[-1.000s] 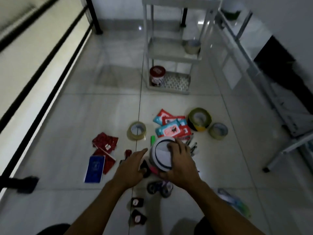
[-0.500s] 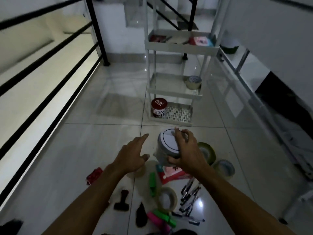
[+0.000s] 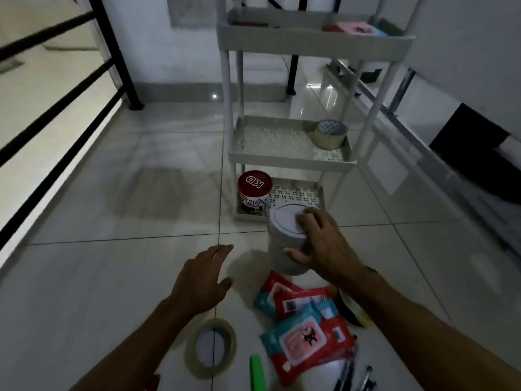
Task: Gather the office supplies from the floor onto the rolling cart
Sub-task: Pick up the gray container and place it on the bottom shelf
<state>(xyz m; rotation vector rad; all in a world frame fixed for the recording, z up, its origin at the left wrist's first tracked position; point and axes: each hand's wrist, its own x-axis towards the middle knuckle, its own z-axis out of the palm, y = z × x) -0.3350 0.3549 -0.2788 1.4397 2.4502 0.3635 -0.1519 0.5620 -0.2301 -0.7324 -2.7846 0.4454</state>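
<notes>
Only readable writing is "KD" on the red lid and again on the side of a can (image 3: 254,195) standing at the left end of the rolling cart's (image 3: 290,160) bottom shelf. Right hand (image 3: 324,245) grips a white cylindrical canister (image 3: 284,241), fingers over its flat lid with a thin dark ring, thumb on the side wall; the canister is upright, held just in front of the cart's bottom shelf, above the floor (image 3: 112,221). Left hand (image 3: 204,277) is empty, fingers spread loosely, hovering over the tile. Middle shelf holds one roll of tape (image 3: 329,134) at its right end. Top shelf holds a pink-and-blue pack (image 3: 356,27) on the right and a dark red flat thing on the left, too blurred to name. On the floor near the person: a clear tape roll (image 3: 211,348), wet-wipe packs (image 3: 304,328) in red and teal, print unreadable, a green marker (image 3: 257,371), a black-and-yellow tape roll (image 3: 351,311) partly under the right forearm, dark pens (image 3: 355,376) at the bottom edge.
</notes>
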